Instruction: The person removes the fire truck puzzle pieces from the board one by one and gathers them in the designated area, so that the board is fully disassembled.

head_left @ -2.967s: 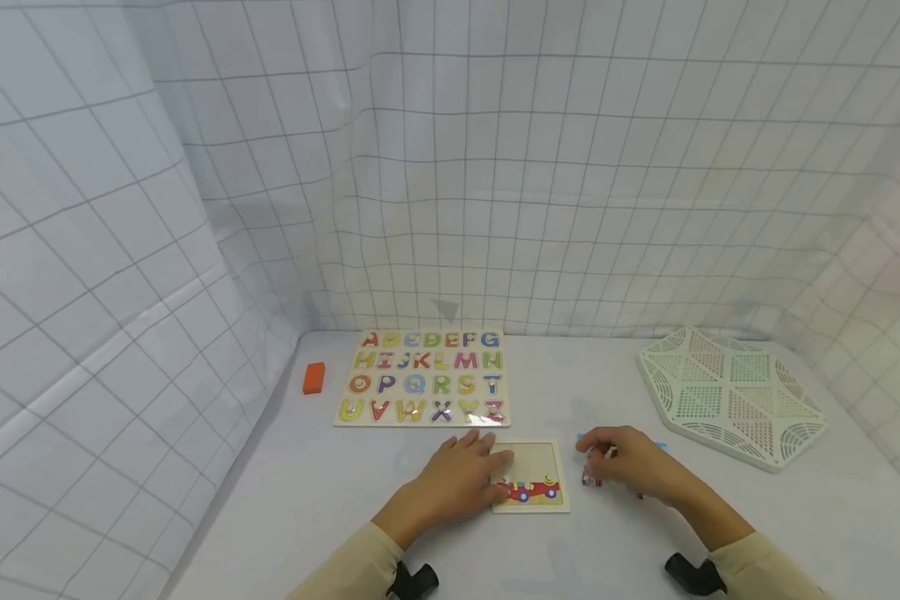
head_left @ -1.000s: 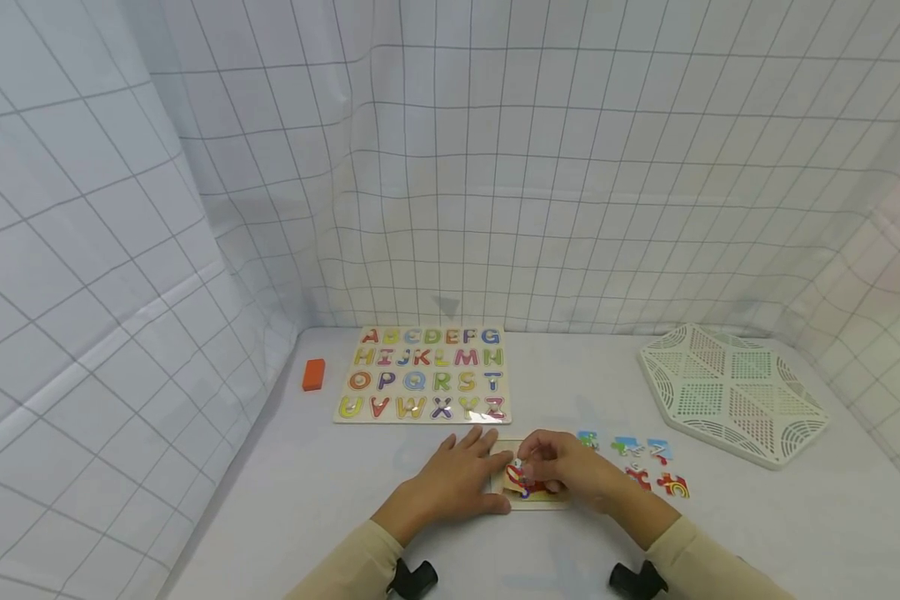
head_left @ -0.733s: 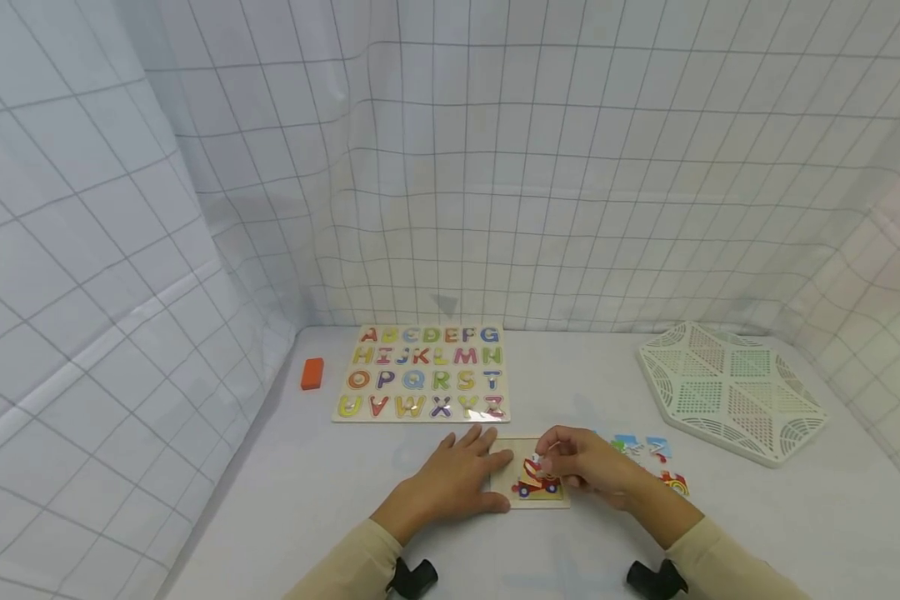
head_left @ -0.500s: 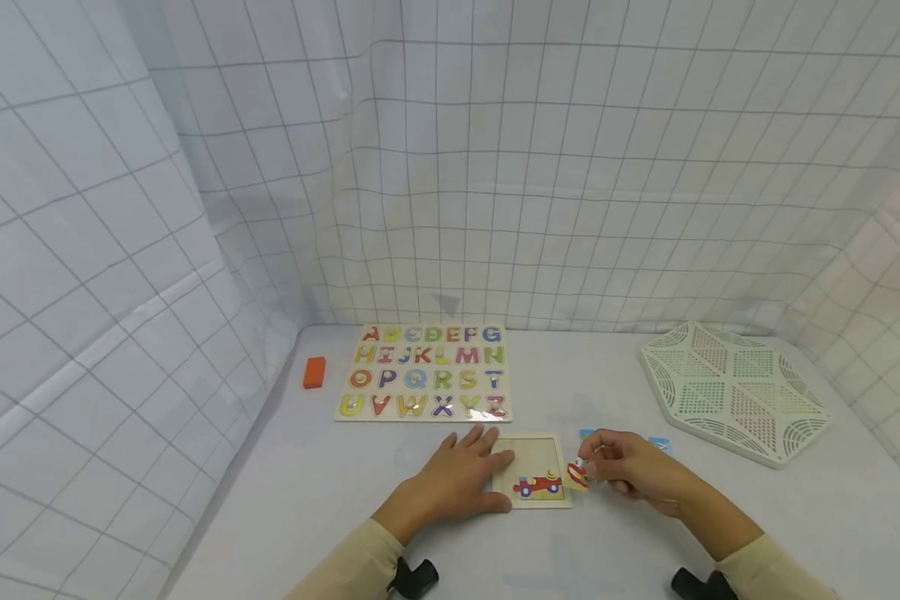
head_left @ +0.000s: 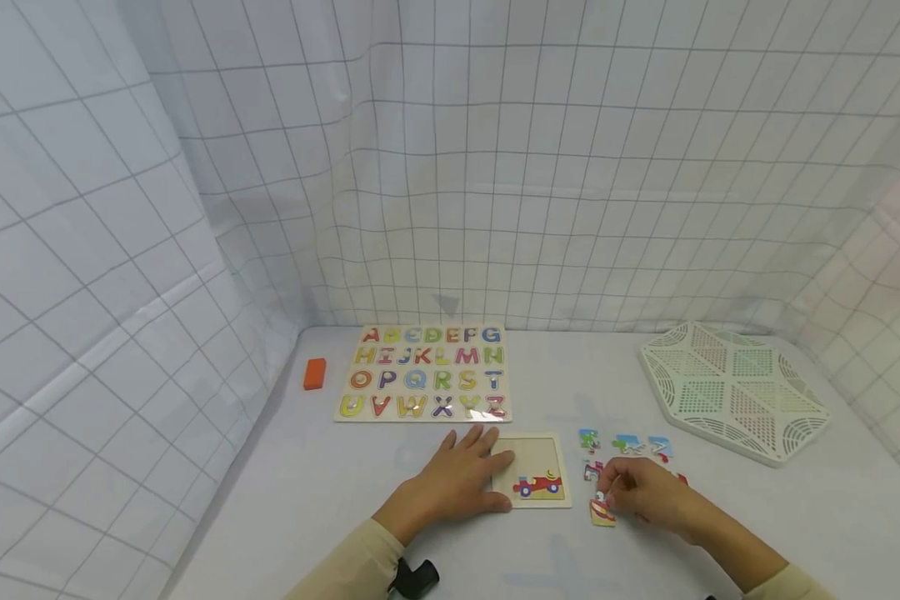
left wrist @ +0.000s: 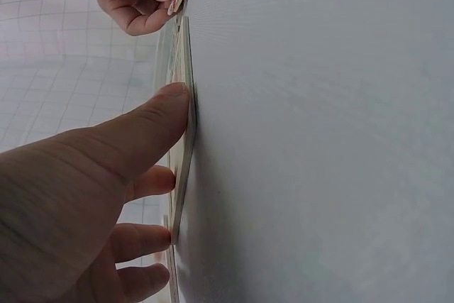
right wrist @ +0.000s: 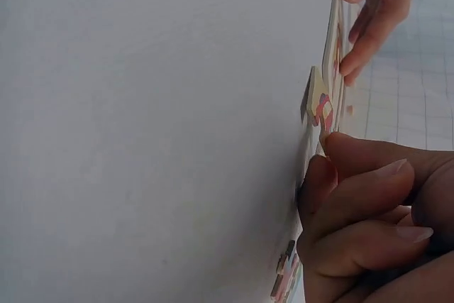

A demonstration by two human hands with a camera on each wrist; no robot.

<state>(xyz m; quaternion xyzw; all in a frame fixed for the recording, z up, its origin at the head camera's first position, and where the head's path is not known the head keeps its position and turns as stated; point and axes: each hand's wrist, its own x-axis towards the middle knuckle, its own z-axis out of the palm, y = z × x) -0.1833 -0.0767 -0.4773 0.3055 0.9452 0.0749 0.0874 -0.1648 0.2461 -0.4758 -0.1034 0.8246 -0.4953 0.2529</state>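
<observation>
My left hand (head_left: 453, 479) lies with spread, straight fingers on the left edge of a small wooden puzzle tray (head_left: 525, 454). A red car picture made of puzzle pieces (head_left: 537, 485) fills the tray's lower right part. To the right of the tray, my right hand (head_left: 648, 496) pinches a red and yellow jigsaw piece (head_left: 602, 513) between thumb and forefinger. In the right wrist view that piece (right wrist: 320, 104) is tilted, one edge at the table. Several loose pieces lie behind the right hand, among them a blue and green piece (head_left: 589, 439); the hand partly hides others.
An alphabet board (head_left: 423, 372) lies behind the tray. At the far left is an orange block (head_left: 314, 374), and a white perforated hexagonal tray (head_left: 731, 392) lies at the back right. White gridded cloth (head_left: 495, 167) surrounds the table.
The right hand brought the pinched piece over the tray, then carried it right and toward the front of the table, off the tray. The left hand has stayed on the tray's edge.
</observation>
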